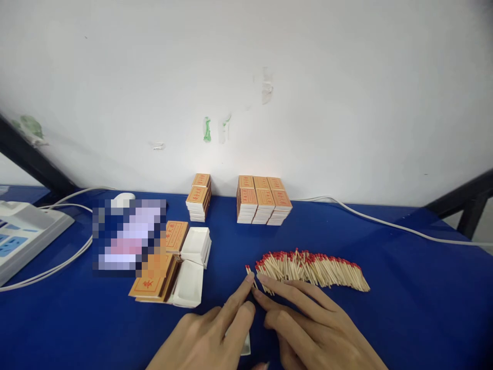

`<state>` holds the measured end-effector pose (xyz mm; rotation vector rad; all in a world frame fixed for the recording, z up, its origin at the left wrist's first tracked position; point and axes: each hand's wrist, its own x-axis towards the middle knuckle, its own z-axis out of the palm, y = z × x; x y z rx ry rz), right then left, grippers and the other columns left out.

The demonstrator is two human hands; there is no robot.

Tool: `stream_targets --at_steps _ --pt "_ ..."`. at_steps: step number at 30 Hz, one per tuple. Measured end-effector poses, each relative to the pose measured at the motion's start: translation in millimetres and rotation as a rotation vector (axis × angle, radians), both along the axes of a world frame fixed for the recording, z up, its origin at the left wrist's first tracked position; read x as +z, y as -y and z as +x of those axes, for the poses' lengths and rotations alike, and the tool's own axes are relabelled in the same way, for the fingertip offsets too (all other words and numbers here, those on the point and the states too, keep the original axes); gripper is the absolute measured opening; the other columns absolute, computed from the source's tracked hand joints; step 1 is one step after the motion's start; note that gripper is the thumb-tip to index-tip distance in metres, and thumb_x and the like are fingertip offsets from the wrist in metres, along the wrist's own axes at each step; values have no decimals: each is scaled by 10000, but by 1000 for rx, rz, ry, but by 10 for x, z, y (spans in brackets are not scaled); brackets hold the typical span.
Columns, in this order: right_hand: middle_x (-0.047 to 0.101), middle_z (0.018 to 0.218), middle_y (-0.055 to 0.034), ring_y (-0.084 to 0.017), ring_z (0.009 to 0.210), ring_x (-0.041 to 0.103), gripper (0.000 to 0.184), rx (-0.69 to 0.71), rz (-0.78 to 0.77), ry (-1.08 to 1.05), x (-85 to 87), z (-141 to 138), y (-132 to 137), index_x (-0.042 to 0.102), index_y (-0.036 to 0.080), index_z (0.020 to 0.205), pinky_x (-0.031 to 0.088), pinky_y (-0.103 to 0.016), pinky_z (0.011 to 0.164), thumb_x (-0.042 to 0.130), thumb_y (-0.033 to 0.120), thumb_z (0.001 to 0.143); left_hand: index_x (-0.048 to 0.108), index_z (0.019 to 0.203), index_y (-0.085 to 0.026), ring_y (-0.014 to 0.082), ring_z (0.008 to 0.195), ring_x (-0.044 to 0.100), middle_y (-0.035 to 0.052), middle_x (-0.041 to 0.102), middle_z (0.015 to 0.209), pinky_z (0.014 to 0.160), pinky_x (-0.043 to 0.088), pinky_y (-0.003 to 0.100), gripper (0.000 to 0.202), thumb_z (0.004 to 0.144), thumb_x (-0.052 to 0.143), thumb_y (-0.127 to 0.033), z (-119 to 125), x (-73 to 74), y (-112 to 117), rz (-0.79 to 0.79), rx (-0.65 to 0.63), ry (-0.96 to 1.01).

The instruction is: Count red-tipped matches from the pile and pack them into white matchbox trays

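Note:
My left hand (215,329) is at the bottom centre, one finger stretched to the left end of a heap of red-tipped matches (316,270). A white matchbox tray (245,347) shows partly beneath this hand, seemingly held by it; the hand covers most of it. My right hand (308,321) lies palm down in front of the heap, fingers extended and apart. Its fingertips touch the matches near my left fingertip. A few matches (248,269) stand slightly apart at that end. Left of my hands are empty white trays (188,282) and orange matchbox sleeves (154,280).
Stacked matchboxes (264,200) stand by the wall at the back, with a smaller stack (199,198) to their left. A blurred-out phone-like object (133,231), a power strip (31,231) and white cables (73,262) lie left. Another cable (385,221) runs along the back right.

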<state>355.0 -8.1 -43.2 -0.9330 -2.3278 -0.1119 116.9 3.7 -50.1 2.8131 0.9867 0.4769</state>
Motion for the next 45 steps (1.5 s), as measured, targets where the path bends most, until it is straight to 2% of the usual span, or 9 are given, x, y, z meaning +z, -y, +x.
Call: stream_targets --at_steps 7,10,14,21,25,33,40,45 --pt "838 1263 -91 -215 1334 721 277 -22 -19 19 2 1 -20 740 172 1071 544 -334 1176 500 43 1021 601 1186 -171 267 804 860 238 557 1616 607 724 359 303 915 704 -258 8 -11 -11 61 -6 -15" --pt "837 1270 -79 -205 1342 715 277 -23 -25 26 -15 -5 -13 742 180 1054 544 -324 1178 508 37 1016 598 1212 -170 258 806 861 228 562 1617 641 730 361 318 914 678 -245 -2 -9 3 60 -1 -7" --pt "828 1298 -79 -207 1396 681 267 -31 -29 17 -20 1 -3 739 182 1053 529 -340 1210 527 28 1004 579 1234 -184 271 877 865 212 584 1609 603 720 352 326 931 673 -257 -17 -16 21 51 4 6" --pt "838 1264 -91 -213 1367 703 266 -25 -28 2 5 2 -8 738 171 1060 556 -350 1198 549 7 971 548 1324 -164 287 937 865 230 573 1611 651 732 370 448 917 708 -258 8 -4 -1 30 -7 -31" --pt "841 1250 -96 -226 1337 723 280 -25 -31 7 4 10 -5 746 170 1082 576 -364 1176 539 13 978 565 1307 -163 292 934 865 230 568 1613 656 734 374 441 916 732 -278 11 15 -6 41 -9 -28" --pt "847 1225 -80 -224 1342 711 272 0 8 -8 1 43 7 741 140 1115 550 -341 1180 516 29 1012 587 1311 -161 273 892 865 219 555 1627 694 737 388 383 947 658 -256 0 13 4 25 -1 -34" --pt "847 1225 -56 -221 1335 716 323 -22 -55 -16 0 18 7 747 172 1154 554 -352 1182 520 8 994 564 1305 -162 280 935 865 220 577 1610 610 723 363 344 975 606 -247 7 27 11 39 -18 -33" --pt "846 1234 -57 -206 1335 717 340 -28 -67 -27 59 13 1 738 175 1171 552 -338 1183 514 -5 989 549 1311 -161 271 962 863 219 587 1603 634 727 358 339 975 534 -205 -5 26 5 43 -11 -16"
